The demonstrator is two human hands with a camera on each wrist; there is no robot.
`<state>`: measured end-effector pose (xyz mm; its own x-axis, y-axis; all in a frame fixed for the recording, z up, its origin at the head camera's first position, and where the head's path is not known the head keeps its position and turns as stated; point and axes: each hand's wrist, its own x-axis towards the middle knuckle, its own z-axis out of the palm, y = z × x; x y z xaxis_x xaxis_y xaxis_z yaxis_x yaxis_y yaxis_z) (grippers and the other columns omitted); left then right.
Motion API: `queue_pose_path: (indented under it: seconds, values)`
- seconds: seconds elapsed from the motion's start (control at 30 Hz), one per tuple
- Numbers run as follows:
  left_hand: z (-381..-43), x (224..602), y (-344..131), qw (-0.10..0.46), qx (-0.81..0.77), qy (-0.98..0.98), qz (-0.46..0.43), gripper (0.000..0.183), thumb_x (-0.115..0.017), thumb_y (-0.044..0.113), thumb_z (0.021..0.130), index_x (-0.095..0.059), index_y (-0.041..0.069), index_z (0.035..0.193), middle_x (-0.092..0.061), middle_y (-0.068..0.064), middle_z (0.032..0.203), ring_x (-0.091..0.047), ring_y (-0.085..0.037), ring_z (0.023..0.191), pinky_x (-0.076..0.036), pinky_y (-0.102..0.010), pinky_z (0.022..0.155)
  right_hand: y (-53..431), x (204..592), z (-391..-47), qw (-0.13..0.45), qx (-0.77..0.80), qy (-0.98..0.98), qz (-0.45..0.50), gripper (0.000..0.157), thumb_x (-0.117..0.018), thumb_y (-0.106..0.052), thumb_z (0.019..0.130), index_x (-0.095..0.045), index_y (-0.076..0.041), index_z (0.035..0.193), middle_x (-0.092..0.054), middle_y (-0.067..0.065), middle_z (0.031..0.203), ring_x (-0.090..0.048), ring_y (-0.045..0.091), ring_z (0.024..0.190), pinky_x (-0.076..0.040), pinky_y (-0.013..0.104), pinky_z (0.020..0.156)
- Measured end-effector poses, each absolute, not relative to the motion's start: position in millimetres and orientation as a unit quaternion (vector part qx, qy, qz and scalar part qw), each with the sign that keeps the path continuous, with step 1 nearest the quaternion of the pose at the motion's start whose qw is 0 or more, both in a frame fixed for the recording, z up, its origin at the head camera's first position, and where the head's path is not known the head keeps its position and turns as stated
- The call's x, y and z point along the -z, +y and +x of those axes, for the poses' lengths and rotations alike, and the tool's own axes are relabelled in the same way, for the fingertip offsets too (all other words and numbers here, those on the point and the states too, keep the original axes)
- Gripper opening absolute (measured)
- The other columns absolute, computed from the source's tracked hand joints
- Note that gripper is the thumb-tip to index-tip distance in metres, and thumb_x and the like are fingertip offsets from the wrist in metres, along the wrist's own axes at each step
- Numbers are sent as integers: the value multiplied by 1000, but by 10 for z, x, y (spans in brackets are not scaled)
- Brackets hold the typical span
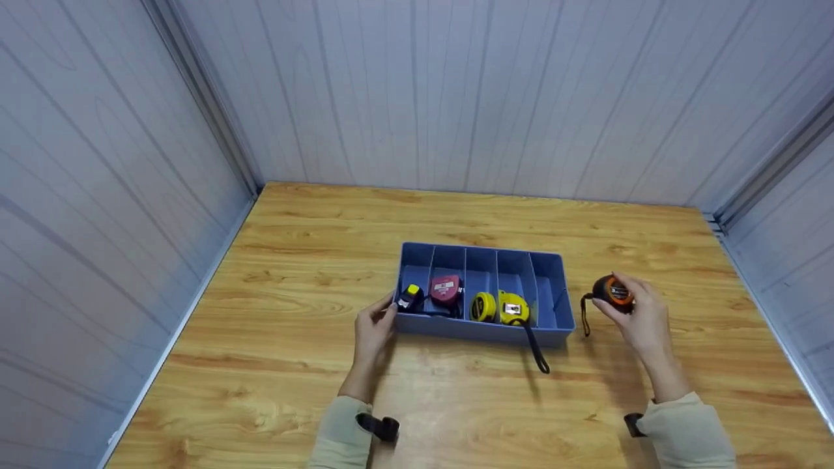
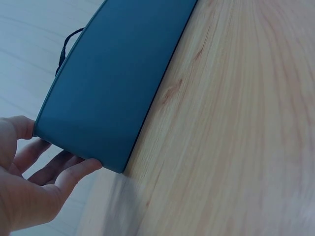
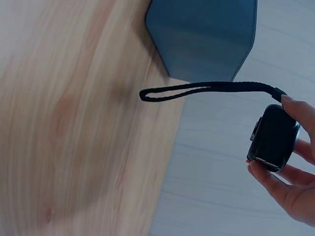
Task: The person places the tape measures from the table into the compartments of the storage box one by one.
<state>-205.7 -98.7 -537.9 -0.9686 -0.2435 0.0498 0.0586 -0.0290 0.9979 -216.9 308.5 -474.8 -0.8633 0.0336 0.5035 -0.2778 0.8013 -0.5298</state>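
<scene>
A blue-grey box (image 1: 485, 337) with a row of compartments sits on the table. My left hand (image 1: 374, 335) holds its left end, the thumb at the rim and fingers against the outer end wall. Off the box's right end, my right hand (image 1: 645, 319) grips a black-and-orange tape measure (image 1: 612, 293) above the table. Its black wrist strap (image 3: 206, 88) dangles free. In the box lie a black tape measure with a yellow button (image 1: 410, 297), a dark red one (image 1: 445, 290), a round yellow one (image 1: 483, 307) and a larger yellow one (image 1: 514, 308).
The wood-grain table (image 1: 293, 260) is closed in by pale panels (image 1: 423, 98) at the back and both sides. A black strap (image 1: 537, 352) from the larger yellow tape measure hangs over the box's front wall. The rightmost compartment (image 1: 550, 306) holds nothing visible.
</scene>
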Motion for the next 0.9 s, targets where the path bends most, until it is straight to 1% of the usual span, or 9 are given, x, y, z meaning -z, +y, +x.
queue_pose_path:
  seconds: [0.13,0.23,0.3,0.4,0.53,0.6,0.8,0.87,0.9]
  values:
    - [-2049,5387,-984,129,724,-677,40,28,-57,11,84,-62,1,110,-62,-9,84,-47,-11,59,-36,-18,44,3015,4737,-2193,255,-318,-910,75,53,-77,-11,67,-57,3,114,-54,24,102,-51,41,93,-45,51,69]
    - [-2062,5380,-980,128,718,-683,48,28,-56,7,84,-62,-1,110,-62,-9,81,-48,-13,59,-37,-18,44,2963,4736,-2209,262,-323,-905,87,53,-79,-10,65,-58,3,112,-54,23,101,-52,39,92,-46,50,68]
    - [-2075,5372,-977,112,716,-685,71,28,-55,5,84,-60,-1,111,-62,-11,84,-49,-15,61,-38,-18,45,2934,4741,-2220,267,-324,-903,93,53,-79,-9,63,-59,2,111,-55,23,100,-53,39,91,-47,49,67]
    - [-2081,5363,-977,96,723,-678,91,29,-54,3,85,-58,-2,113,-62,-16,93,-50,-16,66,-39,-20,46,2889,4749,-2236,269,-324,-901,102,53,-79,-9,63,-59,2,111,-55,23,99,-53,39,90,-47,48,66]
    - [-2086,5359,-980,95,721,-681,86,29,-55,3,85,-58,-2,114,-60,-19,103,-51,-16,71,-42,-24,50,2840,4755,-2256,265,-331,-899,108,53,-79,-9,63,-59,2,111,-56,22,101,-53,38,91,-47,48,68]
    - [-2087,5361,-980,96,717,-685,84,29,-55,4,85,-58,-1,114,-60,-19,105,-51,-16,72,-42,-24,50,2818,4761,-2267,264,-334,-898,111,53,-79,-10,63,-60,1,111,-56,21,102,-54,37,92,-47,47,68]
    - [-1976,5117,-947,95,704,-699,82,29,-53,-1,85,-56,-7,113,-59,-23,104,-52,-27,74,-40,-21,49,2756,4795,-2289,249,-342,-899,117,53,-79,-9,63,-60,0,111,-56,20,101,-55,36,91,-48,47,69]
    - [-1964,5091,-946,96,703,-701,81,29,-52,-2,85,-56,-8,113,-59,-24,104,-51,-26,73,-40,-21,49,2734,4808,-2296,245,-346,-898,117,53,-80,-8,63,-60,0,111,-56,20,101,-55,36,91,-47,47,70]
    - [-1968,5097,-947,99,701,-702,76,29,-52,-2,84,-56,-9,112,-58,-24,104,-52,-24,72,-40,-20,50,2725,4816,-2301,245,-349,-897,117,53,-80,-8,62,-60,1,111,-57,20,101,-55,37,91,-47,47,70]
